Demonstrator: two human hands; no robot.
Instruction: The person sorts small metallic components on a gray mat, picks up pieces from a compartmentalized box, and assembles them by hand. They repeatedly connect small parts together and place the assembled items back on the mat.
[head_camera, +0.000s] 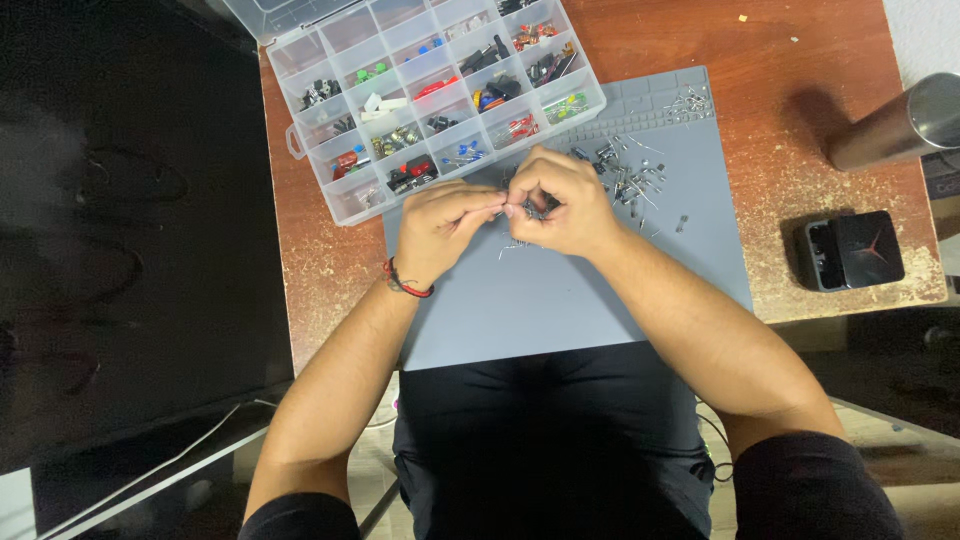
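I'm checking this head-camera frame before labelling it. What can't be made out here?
- The tiny part pinched between left hand and right hand: too small, covered by fingers.
- Loose metal-legged components on the grey mat: too small to tell apart.
- Organizer box: top cut off by the frame edge.
- Metal cylinder: cut off at the right edge.

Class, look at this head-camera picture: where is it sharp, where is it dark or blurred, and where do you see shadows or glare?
Head view: the organiser box and grey mat are evenly lit and sharp; the small part pinched between the left hand and right hand is too tiny to resolve; the metal cylinder is soft-edged and casts a shadow on the table; the left side is nearly black.
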